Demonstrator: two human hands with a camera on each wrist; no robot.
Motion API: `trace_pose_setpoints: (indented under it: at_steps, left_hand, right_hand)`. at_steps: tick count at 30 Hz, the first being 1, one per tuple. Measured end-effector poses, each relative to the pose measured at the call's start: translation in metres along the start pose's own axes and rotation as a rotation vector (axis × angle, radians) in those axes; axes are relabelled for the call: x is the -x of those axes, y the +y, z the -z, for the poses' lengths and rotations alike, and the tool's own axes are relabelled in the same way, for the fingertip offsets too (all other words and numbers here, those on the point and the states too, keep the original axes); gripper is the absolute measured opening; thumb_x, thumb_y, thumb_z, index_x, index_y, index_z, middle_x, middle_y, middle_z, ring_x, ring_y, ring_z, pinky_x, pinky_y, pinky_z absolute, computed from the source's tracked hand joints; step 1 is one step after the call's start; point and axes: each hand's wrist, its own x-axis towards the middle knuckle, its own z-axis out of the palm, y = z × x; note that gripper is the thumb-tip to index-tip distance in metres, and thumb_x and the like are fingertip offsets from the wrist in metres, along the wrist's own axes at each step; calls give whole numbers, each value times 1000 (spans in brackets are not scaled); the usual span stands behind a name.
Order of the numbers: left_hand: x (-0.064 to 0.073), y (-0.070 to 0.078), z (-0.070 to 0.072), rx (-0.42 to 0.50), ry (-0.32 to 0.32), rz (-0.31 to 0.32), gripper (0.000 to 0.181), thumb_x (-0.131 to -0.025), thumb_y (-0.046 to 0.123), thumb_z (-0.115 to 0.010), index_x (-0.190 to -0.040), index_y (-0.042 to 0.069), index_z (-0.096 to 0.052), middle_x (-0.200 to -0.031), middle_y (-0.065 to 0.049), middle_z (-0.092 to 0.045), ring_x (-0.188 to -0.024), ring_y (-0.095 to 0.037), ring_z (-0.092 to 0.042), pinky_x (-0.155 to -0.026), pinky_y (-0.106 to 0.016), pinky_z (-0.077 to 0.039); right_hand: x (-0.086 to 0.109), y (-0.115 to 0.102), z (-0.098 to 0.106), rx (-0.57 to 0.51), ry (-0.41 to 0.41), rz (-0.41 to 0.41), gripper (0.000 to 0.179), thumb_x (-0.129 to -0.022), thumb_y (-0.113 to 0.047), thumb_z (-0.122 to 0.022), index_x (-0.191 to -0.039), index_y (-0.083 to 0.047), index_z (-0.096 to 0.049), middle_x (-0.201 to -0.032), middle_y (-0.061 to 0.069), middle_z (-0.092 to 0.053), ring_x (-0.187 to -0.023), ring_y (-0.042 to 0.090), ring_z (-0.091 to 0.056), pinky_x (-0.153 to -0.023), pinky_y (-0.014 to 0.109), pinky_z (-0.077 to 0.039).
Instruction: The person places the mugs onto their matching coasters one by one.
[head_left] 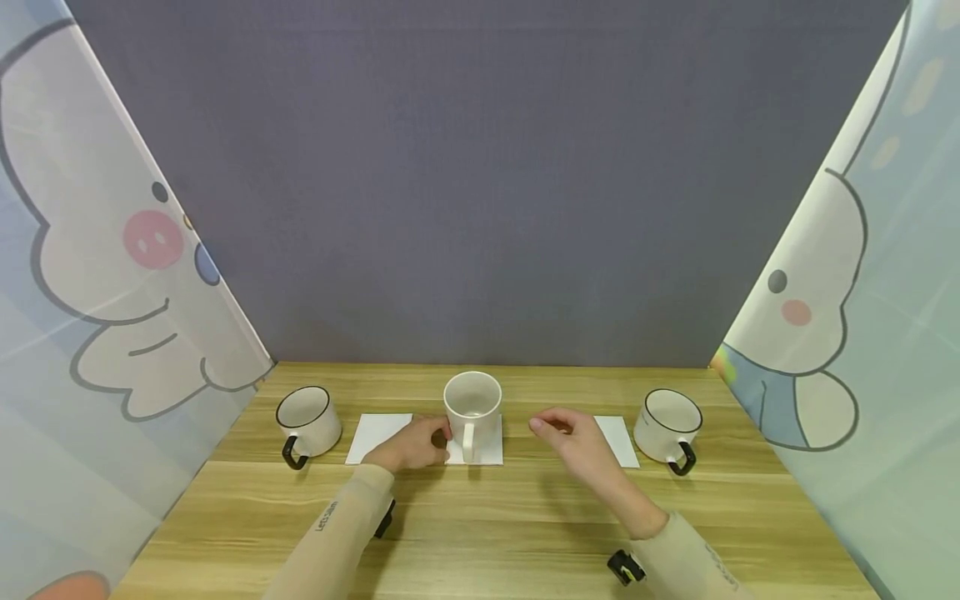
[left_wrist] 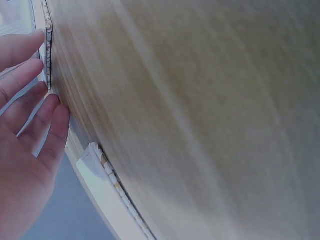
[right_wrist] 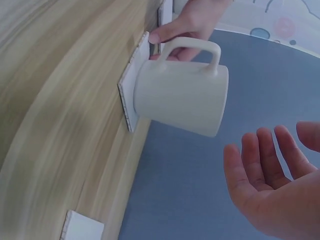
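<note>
A plain white mug [head_left: 471,404] stands upright on the middle white square pad [head_left: 491,454], its handle toward me. My left hand [head_left: 412,444] is at the pad's left side, fingers extended. In the right wrist view the left thumb touches a corner of the pad [right_wrist: 129,95], while the mug [right_wrist: 180,97] hides some of the fingers. The left wrist view shows the left fingers [left_wrist: 30,95] along a pad's edge. My right hand [head_left: 588,458] hovers right of the mug, holding nothing, its fingers loosely bent in the right wrist view.
Another white pad [head_left: 378,432] lies at the left, partly behind the left hand, and one more [head_left: 618,440] at the right. Black-rimmed white mugs with black handles stand at both ends: the left mug [head_left: 311,425] and the right mug [head_left: 663,427]. A grey panel [head_left: 480,208] closes the back.
</note>
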Motion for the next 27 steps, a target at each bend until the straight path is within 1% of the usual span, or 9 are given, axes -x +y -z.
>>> trace_pose_setpoints:
  at_steps: [10, 14, 19, 23, 27]
  left_hand:
    - [0, 1, 0, -7, 1, -4, 24, -82, 10, -79, -98, 12, -62, -113, -5, -67, -111, -31, -55, -100, -56, -42]
    - [0, 1, 1, 3, 0, 11, 23, -83, 10, -78, -98, 12, -62, -114, -5, -67, -113, -31, -54, -100, -56, -42]
    - [0, 0, 0, -5, -1, 7, 23, -83, 9, -79, -98, 12, -62, -111, -4, -67, -111, -31, -54, -99, -57, -42]
    - [0, -1, -1, 4, -4, 13, 23, -83, 10, -79, -98, 13, -61, -111, -3, -66, -112, -30, -54, -99, -57, -42]
    - [1, -1, -1, 12, -7, 17, 24, -83, 11, -80, -97, 14, -61, -111, -3, -65, -114, -31, -52, -100, -58, -41]
  right_hand:
    - [3, -4, 16, 1, 52, -4, 22, -98, -24, -69, -107, -5, -76, -99, 5, -74, -92, 16, -66, -78, 32, -52]
    - [5, -6, 21, -10, 72, -1, 24, -98, -26, -69, -108, -5, -76, -101, 6, -74, -92, 17, -65, -80, 32, -51]
    - [8, -7, 29, -34, 88, -13, 24, -98, -26, -70, -109, -5, -75, -105, 10, -74, -95, 16, -66, -82, 32, -51]
    - [10, -5, 34, -25, 95, -16, 25, -99, -25, -69, -111, -4, -75, -107, 10, -74, -96, 14, -66, -82, 29, -51]
    - [11, -2, 39, 10, 109, 0, 25, -98, -24, -69, -111, -3, -74, -105, 8, -74, -94, 14, -66, -80, 28, -51]
